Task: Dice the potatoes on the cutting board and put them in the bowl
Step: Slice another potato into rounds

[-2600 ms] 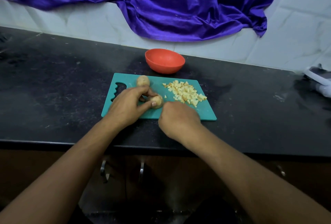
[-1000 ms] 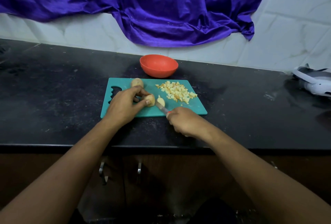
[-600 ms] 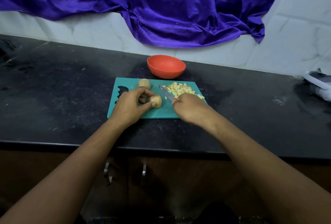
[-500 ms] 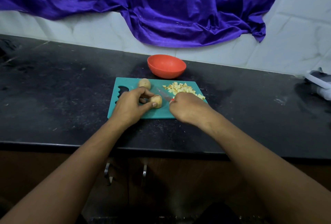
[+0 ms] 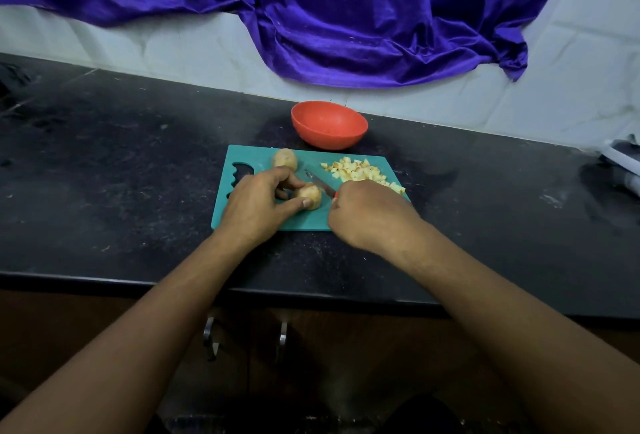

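Note:
A teal cutting board (image 5: 304, 217) lies on the black counter. My left hand (image 5: 256, 203) pinches a potato piece (image 5: 310, 195) between thumb and fingers on the board. My right hand (image 5: 367, 213) grips a knife (image 5: 320, 184) with a red handle; its blade points up-left, just behind the held potato. A whole potato (image 5: 285, 159) sits at the board's far edge. A pile of diced potato (image 5: 360, 172) lies on the board's right part, partly hidden by my right hand. An orange bowl (image 5: 329, 125), nothing visible inside, stands just beyond the board.
The black counter (image 5: 121, 173) stretches left and right of the board. A purple cloth (image 5: 311, 10) hangs on the tiled wall behind. A white object (image 5: 623, 163) lies at the counter's right edge. Cabinet handles (image 5: 211, 333) show below the counter's front edge.
A second ago a cut slice lay beside the held potato; it is no longer seen there. My right hand went toward the diced pile, then brought the knife back beside the potato. Left hand stayed.

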The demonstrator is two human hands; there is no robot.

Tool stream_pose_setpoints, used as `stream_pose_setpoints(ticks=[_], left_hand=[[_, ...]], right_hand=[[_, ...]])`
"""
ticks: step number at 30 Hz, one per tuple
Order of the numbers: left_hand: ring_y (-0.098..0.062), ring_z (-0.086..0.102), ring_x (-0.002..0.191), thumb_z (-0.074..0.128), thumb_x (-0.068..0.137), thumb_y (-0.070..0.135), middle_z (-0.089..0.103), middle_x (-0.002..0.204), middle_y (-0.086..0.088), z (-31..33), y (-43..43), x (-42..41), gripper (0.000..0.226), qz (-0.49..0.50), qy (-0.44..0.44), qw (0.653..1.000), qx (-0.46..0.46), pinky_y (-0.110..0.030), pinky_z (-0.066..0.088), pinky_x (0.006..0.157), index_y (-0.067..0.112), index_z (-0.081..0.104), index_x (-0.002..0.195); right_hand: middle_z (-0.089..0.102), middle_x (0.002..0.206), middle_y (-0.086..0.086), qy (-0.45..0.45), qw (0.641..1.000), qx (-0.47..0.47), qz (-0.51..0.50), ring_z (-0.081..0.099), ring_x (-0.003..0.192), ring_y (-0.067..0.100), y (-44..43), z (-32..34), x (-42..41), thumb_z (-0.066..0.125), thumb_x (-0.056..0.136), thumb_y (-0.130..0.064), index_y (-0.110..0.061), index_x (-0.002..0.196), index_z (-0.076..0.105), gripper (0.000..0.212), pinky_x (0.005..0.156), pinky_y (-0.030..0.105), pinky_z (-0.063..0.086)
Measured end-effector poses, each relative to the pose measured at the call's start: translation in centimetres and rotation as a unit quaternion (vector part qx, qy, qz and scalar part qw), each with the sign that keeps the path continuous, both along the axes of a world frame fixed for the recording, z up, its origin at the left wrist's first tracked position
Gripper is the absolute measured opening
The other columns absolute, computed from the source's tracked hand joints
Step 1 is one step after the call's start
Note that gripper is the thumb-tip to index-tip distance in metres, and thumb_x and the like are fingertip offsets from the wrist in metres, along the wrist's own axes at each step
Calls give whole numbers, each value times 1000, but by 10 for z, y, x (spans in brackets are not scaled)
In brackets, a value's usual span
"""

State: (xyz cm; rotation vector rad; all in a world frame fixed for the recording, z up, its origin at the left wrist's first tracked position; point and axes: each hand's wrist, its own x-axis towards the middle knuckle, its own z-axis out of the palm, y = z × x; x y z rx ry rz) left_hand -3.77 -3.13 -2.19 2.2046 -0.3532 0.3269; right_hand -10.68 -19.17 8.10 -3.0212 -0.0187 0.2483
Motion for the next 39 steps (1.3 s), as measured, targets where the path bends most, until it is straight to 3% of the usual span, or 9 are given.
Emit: stream_pose_setpoints(ticks=[3, 7, 12, 17, 21, 24, 26, 31, 39], left_hand=[[2, 65, 88, 84, 80, 42, 71, 93, 21, 0, 0, 0, 24, -3, -2, 1000, 1, -40, 58, 84, 32, 72, 98], [1, 65, 87, 84, 80, 40, 72, 91, 20, -1, 1, 1, 21, -1, -5, 1000, 7, -42, 59, 82, 34, 72, 96], [0, 66, 86, 85, 81, 32, 73, 91, 18, 1, 1, 1, 20, -4, -6, 1000, 6, -41, 59, 83, 33, 74, 97], [1, 66, 87, 85, 80, 37, 73, 94, 20, 0, 1, 2, 22, 0, -5, 1000, -4, -39, 58, 85, 33, 74, 97], [1, 66, 88, 86, 79, 37, 74, 95, 18, -1, 1, 2, 23, 5, 0, 1000, -5, -38, 58, 86, 32, 74, 99], [2, 67, 87, 87, 79, 37, 74, 93, 16, 0, 1, 0, 26, 8, 3, 1000, -4, -37, 59, 86, 30, 75, 101], [2, 67, 86, 87, 78, 37, 73, 91, 17, 2, 0, -1, 27, 8, 4, 1000, -6, -36, 58, 86, 30, 75, 101], [2, 66, 88, 86, 81, 33, 73, 91, 17, 4, 2, -5, 26, 2, 5, 1000, -6, -35, 57, 89, 30, 76, 104], [1, 68, 88, 87, 80, 31, 75, 95, 16, 1, 2, -4, 24, 1, 7, 1000, -24, -38, 59, 88, 27, 74, 99]], right_hand=[[50, 86, -1, 1, 1000, -27, 10, 57, 89, 22, 6, 1, -4, 48, 102, -25, -18, 101, 50, 7, 72, 37, 46], [55, 89, 0, 0, 1000, -22, 11, 56, 78, 17, 11, 0, 5, 50, 101, -25, -17, 99, 52, 9, 62, 34, 43], [51, 84, 1, 8, 999, -30, 14, 54, 79, 19, 21, -17, 22, 49, 103, -27, -16, 111, 62, 19, 71, 38, 45], [63, 116, 6, -26, 997, -73, 18, 61, 100, 26, 22, -38, 9, 48, 104, -25, -14, 124, 62, 27, 71, 38, 41], [64, 118, 9, -37, 996, -75, 16, 63, 103, 27, 14, -47, -9, 50, 104, -28, -12, 125, 59, 28, 72, 38, 46], [62, 107, 5, -24, 999, -44, 6, 61, 96, 25, 2, -47, -12, 50, 103, -32, -15, 121, 59, 26, 72, 39, 46], [60, 96, 1, 8, 999, 27, -19, 60, 90, 21, -10, -47, -7, 46, 105, -36, -16, 113, 62, 26, 72, 38, 47], [61, 82, 5, 69, 971, 204, -100, 55, 57, 17, -28, -44, 2, 39, 108, -37, -7, 109, 64, 40, 53, 32, 42], [59, 84, 0, -13, 995, 92, -26, 57, 75, 16, -14, -10, -2, 43, 105, -33, -21, 81, 53, 28, 60, 33, 40]])
